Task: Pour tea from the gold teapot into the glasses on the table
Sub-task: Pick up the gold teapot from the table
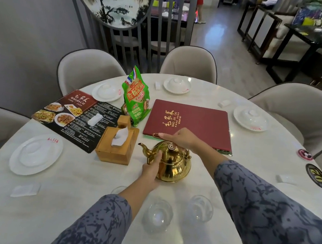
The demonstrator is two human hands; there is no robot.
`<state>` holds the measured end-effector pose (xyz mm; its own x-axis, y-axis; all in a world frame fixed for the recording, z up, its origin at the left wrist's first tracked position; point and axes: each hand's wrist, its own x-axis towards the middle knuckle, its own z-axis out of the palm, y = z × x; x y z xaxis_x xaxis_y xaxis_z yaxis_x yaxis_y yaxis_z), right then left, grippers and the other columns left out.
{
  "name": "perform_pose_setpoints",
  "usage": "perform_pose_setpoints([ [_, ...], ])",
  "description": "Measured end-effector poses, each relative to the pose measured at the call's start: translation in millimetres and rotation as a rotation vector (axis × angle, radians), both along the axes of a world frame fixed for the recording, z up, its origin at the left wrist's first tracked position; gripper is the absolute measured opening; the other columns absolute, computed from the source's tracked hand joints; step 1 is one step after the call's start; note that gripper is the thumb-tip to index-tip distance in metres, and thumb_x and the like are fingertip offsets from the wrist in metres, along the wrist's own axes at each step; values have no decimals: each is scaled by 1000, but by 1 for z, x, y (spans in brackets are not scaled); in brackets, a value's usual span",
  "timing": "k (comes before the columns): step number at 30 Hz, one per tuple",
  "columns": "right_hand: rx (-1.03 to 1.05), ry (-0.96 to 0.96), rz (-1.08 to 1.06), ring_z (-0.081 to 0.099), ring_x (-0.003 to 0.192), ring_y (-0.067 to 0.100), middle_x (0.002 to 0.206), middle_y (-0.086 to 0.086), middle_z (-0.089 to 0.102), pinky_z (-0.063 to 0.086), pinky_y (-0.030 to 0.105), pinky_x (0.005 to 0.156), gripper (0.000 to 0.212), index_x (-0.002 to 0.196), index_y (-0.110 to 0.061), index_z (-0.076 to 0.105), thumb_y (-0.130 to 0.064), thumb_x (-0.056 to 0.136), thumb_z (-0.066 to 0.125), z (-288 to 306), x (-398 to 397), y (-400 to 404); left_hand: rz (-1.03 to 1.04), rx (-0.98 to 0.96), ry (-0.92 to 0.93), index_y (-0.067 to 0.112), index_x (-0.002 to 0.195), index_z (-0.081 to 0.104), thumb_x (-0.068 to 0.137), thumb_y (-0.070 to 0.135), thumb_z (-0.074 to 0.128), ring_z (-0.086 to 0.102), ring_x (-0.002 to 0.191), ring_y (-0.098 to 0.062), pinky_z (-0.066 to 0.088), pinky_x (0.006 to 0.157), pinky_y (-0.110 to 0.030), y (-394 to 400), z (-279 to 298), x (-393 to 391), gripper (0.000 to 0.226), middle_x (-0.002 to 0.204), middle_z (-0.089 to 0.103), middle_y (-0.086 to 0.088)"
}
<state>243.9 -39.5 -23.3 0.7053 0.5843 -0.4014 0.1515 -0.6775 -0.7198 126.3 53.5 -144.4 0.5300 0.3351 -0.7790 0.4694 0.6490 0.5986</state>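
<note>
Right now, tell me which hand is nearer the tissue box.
Left. The left hand rests on the teapot's spout side, next to the tissue box; the right hand is over the teapot's far side.

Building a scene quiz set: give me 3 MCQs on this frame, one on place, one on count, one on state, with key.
1. What sits just left of the teapot?
A. tissue box
B. red menu
C. green bag

2. How many glasses stand near the table's front edge?
A. one
B. three
C. five

3. How is the teapot?
A. tipped over a glass
B. lifted high
C. upright on the table

Key:
1 A, the wooden tissue box is beside the spout.
2 B, three clear glasses show between the arms.
3 C, it rests on its base, left hand on its side, right hand above the lid.
</note>
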Motion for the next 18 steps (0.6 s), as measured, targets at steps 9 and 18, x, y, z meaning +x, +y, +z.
perform_pose_setpoints([
  [9, 169, -61, -201, 23, 30, 5, 41, -5, 31, 32, 24, 50, 67, 44, -17, 34, -58, 74, 79, 8, -9, -7, 7, 66, 18, 15, 143, 39, 71, 60, 78, 53, 125, -37, 54, 94, -57, -16, 45, -4, 93, 142, 51, -12],
  [18, 282, -116, -284, 41, 42, 15, 47, 12, 51, 39, 31, 59, 65, 45, -13, 43, -60, 67, 82, 78, -38, -53, -96, 133, -109, 20, 145, 30, 76, 59, 74, 48, 131, -32, 54, 96, -53, -46, 97, -26, 91, 148, 43, -8],
])
